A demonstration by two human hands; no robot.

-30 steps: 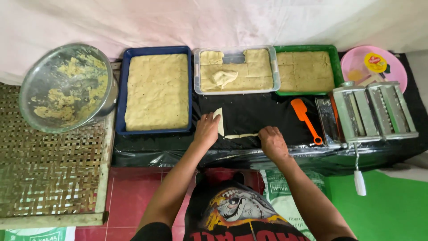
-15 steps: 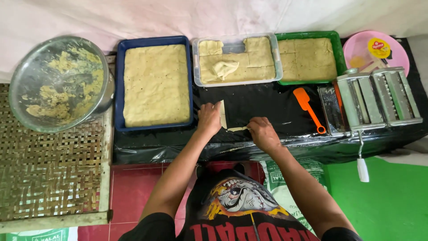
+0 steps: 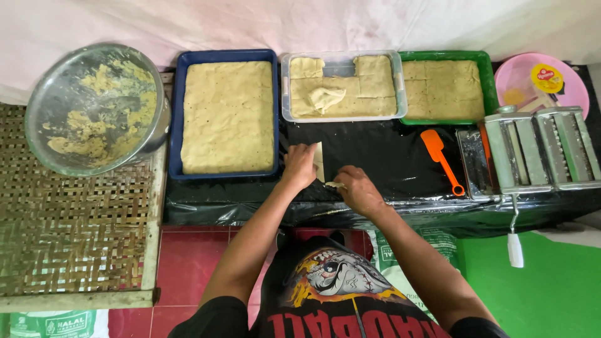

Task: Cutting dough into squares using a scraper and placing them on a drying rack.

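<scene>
Two hands on a dough strip

Both hands meet on the glossy black plastic-covered table [image 3: 388,163]. The left hand [image 3: 300,166] presses a flat pale scraper blade [image 3: 319,161] upright; the right hand [image 3: 357,188] pinches a soft yellowish dough strip [image 3: 333,184] just beside it.

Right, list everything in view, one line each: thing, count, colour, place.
metal bowl: one, silver with dough scraps, far left
woven mat: one, brown, left
blue tray: one, full of pale dough, centre left
clear tray: one, dough partly cut out, centre
green tray: one, scored dough, right of centre
orange spatula: one, black tabletop
pasta roller: one, steel, right
pink plate: one, top right
dough strip: one, pale, between hands
left hand: on strip
right hand: at strip
</scene>
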